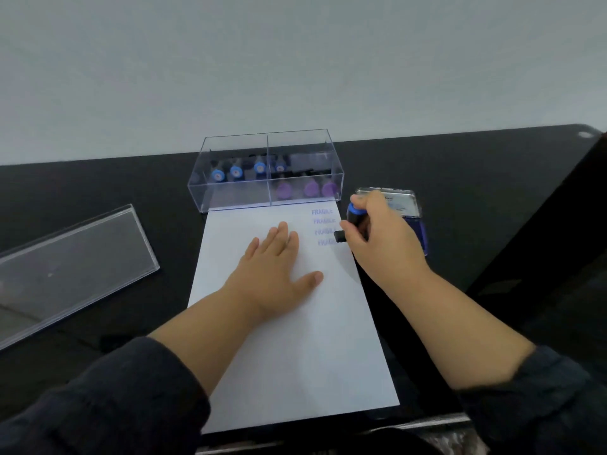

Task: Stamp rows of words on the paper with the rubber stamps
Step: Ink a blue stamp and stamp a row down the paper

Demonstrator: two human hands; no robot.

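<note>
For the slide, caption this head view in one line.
Left hand steadies paper; right hand presses stamp.

Two bare forearms reach in from the near edge of the white paper point(295, 339), each ending in a bare hand. The left hand point(274, 274) and right hand point(377, 238) show no rings, watch or gloves. Both arms wear dark, near-black sleeves of soft matte cloth: the left sleeve point(108, 405) left of the paper, the right sleeve point(532, 399) right of it, both bunched below the elbow.
</note>
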